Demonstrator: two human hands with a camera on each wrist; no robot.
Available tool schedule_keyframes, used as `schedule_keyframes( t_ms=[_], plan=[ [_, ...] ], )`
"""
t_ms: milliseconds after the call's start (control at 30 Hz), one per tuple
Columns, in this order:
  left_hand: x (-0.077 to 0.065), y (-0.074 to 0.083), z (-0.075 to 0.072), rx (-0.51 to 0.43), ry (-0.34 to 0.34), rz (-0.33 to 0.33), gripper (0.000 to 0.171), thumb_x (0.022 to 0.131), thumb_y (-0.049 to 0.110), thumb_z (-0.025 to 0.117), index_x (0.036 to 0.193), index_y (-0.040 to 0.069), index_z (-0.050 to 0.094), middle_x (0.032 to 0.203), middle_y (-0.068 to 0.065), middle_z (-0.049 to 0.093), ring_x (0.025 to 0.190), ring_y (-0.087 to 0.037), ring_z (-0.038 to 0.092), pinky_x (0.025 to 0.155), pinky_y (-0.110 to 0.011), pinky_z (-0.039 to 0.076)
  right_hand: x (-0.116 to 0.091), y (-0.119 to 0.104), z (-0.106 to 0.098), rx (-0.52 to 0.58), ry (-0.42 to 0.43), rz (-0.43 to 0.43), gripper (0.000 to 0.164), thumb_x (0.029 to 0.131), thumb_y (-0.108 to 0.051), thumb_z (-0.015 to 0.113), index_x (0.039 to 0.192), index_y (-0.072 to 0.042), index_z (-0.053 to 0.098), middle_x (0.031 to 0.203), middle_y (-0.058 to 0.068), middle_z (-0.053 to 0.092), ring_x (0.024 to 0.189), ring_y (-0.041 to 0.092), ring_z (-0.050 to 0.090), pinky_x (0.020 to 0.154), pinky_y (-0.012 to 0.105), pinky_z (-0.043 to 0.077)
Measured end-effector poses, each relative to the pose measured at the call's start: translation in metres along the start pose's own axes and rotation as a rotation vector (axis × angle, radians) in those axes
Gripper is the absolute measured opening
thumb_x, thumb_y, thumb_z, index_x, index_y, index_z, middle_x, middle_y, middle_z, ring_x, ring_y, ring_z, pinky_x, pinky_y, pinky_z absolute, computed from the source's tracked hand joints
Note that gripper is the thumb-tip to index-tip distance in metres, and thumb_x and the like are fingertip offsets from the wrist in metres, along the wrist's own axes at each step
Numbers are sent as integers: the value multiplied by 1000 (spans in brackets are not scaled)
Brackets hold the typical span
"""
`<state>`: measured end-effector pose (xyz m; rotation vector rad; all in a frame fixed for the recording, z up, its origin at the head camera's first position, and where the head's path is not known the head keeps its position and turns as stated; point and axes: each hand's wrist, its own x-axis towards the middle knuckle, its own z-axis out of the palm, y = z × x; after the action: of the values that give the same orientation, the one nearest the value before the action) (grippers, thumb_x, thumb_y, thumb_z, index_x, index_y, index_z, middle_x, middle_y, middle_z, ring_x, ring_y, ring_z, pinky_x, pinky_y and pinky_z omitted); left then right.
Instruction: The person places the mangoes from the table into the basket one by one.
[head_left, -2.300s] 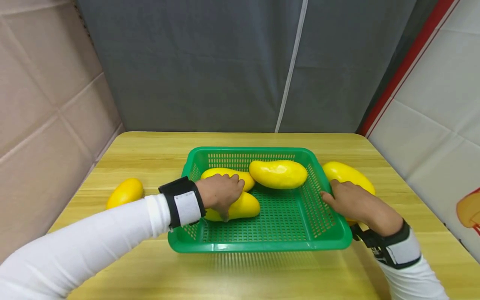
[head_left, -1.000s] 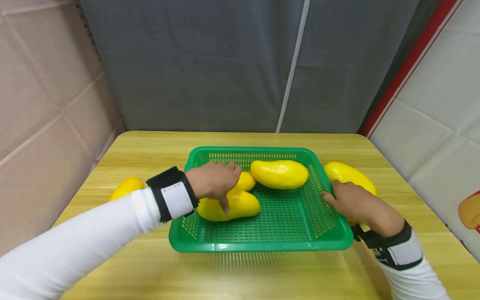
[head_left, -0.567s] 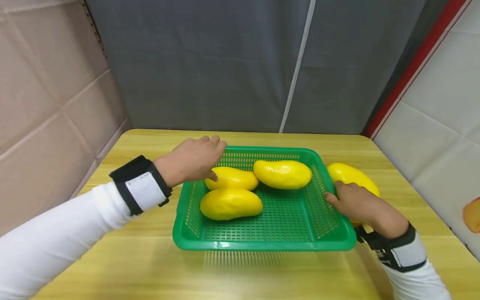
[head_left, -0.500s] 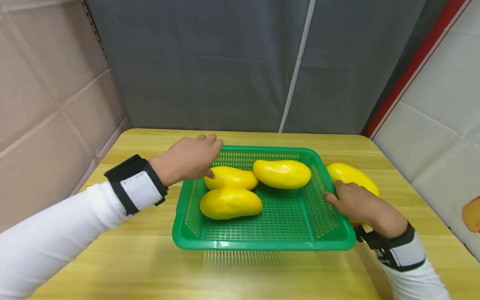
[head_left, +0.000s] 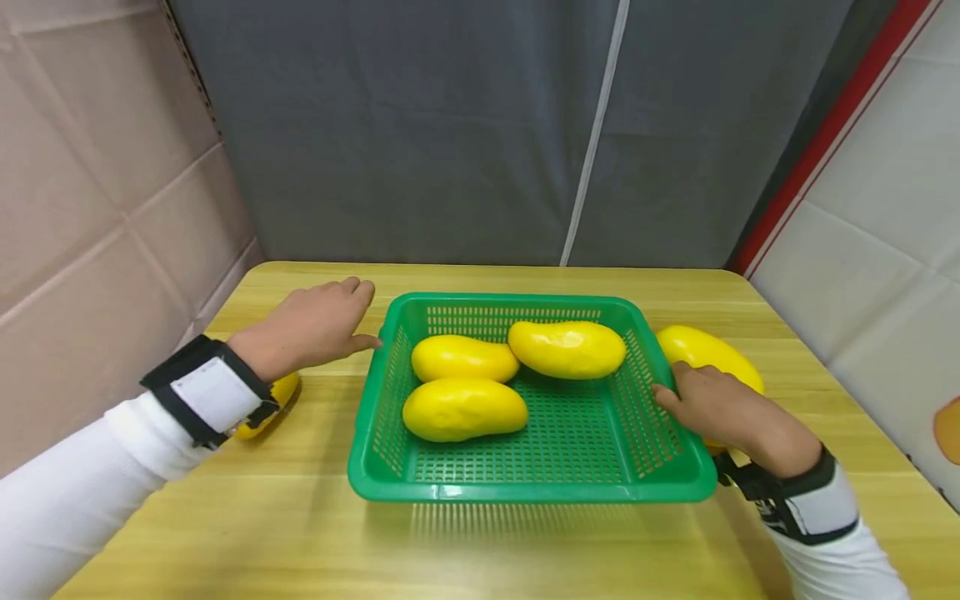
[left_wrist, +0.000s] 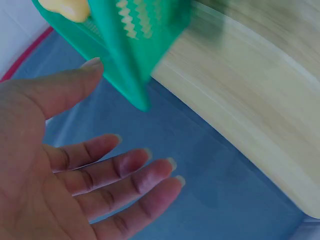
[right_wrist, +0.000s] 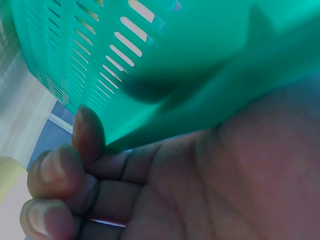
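Note:
A green plastic basket [head_left: 525, 493] stands mid-table with three yellow mangoes in it: one at the back right [head_left: 567, 350], one at the back left [head_left: 463, 359] and one in front [head_left: 465, 409]. Just off the basket's left side is my left hand [head_left: 315, 325], fingers extended and thumb apart, holding nothing; its thumb tip looks close to the rim. My right hand [head_left: 723, 408] grips the basket's right rim, thumb inside and fingers curled outside, as the right wrist view shows.
Right of the basket lies another mango [head_left: 708, 352], partly behind my right hand, with an orange-yellow patch showing below it. A smaller yellow mango [head_left: 285, 390] is mostly hidden under my left wrist. A grey curtain [head_left: 420, 133] hangs behind the wooden table [head_left: 300, 517].
My left hand has let go of the mangoes inside the basket, lifted, and moved left past the rim. The right hand has kept its grip on the right rim.

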<state>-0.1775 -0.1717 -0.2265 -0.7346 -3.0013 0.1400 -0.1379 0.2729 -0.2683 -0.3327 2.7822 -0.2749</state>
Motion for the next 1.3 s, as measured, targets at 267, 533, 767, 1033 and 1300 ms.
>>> schedule_keyframes(
  t_ms=[267,533,767,1033,1300],
  plan=[
    [-16,-61,26,-21,-107,-118,54,81,38,67,104,-8,50,90,-21,57,70,-27,56,59,-45,51,1,-1,1,1,-4,17,52,96,-35,42,111,15,41,76,8,52,64,17,50,60,35,44],
    [-30,-113,47,-148,-249,-112,58,81,45,64,102,-7,52,85,-15,61,65,-23,55,61,-42,50,0,-1,2,5,8,12,51,96,-36,43,110,13,42,75,8,52,64,16,50,61,34,44],
    [-39,-129,52,-411,-471,-229,77,81,53,61,117,-11,40,84,-19,52,64,-23,50,48,-34,50,0,0,1,11,-3,24,52,96,-35,42,111,14,40,75,8,52,63,16,50,59,33,43],
    [-44,-125,60,-543,-674,-324,78,80,60,57,114,-10,47,97,-21,52,75,-28,57,57,-39,52,1,-2,0,0,11,18,49,95,-33,43,111,13,42,73,7,52,63,16,51,59,34,44],
    [-40,-108,72,-592,-692,-311,90,79,56,60,126,-17,36,101,-21,54,79,-28,56,57,-40,53,1,-3,0,-4,18,13,49,96,-33,42,112,13,42,75,7,53,65,16,52,63,36,45]
  ],
)
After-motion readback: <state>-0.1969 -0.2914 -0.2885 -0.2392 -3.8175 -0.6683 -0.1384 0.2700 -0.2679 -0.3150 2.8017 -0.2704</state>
